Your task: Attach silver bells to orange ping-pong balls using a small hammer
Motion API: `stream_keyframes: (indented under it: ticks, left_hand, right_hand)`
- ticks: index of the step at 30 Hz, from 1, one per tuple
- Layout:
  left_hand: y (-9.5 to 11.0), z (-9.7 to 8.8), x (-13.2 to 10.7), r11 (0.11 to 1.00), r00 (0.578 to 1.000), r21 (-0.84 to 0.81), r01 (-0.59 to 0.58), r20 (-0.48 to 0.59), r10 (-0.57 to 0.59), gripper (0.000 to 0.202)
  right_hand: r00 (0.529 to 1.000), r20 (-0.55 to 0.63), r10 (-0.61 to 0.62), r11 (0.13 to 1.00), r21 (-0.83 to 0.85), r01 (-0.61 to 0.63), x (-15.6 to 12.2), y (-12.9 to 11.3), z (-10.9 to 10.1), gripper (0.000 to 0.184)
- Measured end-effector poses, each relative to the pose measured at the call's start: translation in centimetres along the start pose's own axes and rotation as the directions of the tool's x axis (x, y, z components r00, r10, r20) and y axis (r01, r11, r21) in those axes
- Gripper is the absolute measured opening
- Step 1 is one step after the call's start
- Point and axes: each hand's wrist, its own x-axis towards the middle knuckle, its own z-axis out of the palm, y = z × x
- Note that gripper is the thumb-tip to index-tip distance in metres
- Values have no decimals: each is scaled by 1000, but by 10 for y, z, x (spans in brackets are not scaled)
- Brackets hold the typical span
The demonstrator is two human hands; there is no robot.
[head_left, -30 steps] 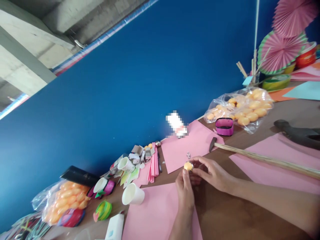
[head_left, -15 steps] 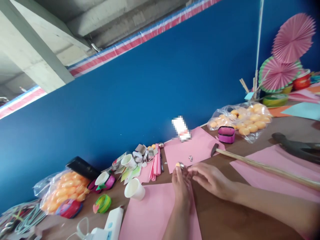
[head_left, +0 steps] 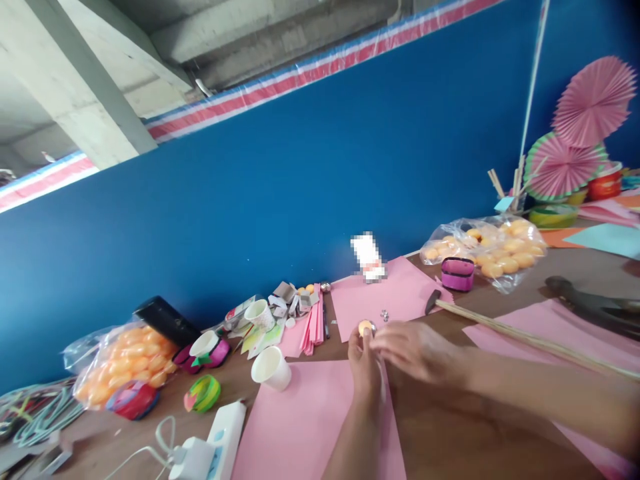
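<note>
My left hand [head_left: 365,367] pinches a small orange ball [head_left: 365,327] between its fingertips, above the brown table. My right hand [head_left: 415,350] reaches in from the right, fingers bent, its tips touching the same ball. Both hands hover over the gap between two pink paper sheets [head_left: 385,303]. A few tiny silver bits [head_left: 384,315] lie on the far pink sheet just behind the ball.
Bags of orange balls sit at left [head_left: 120,373] and back right [head_left: 493,250]. A white paper cup [head_left: 271,368], a pink tape case [head_left: 457,274], a long bundle of sticks [head_left: 525,339], a white power strip [head_left: 220,443] and pink paper fans [head_left: 593,100] surround the hands.
The camera has tilted down and levelled a little, so the table shifted in view. The hands stay together on the ball, which was turned slightly between the fingers.
</note>
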Motion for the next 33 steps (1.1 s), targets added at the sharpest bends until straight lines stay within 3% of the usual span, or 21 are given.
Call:
stream_keyframes:
  ticks: [3,8,16,23,33]
  left_hand:
    - [-2,0,0,999,999,-48,-11,-40,9,37]
    - [-6,0,2,999,998,-43,13,-61,-16,36]
    - [-8,-1,3,1000,999,-21,-2,-33,2,35]
    - [-9,0,2,1000,1000,-19,1,-24,-2,34]
    - [-10,0,2,1000,999,-14,8,-43,-9,35]
  right_hand:
    - [958,-5,288,949,-134,-286,8,41,0,26]
    - [927,85,366,916,-208,-343,9,82,8,24]
    - [928,125,350,920,-235,-315,14,83,16,22]
    - [908,115,403,887,-294,-357,16,92,18,12]
    - [878,124,463,857,-315,-407,12,101,12,14]
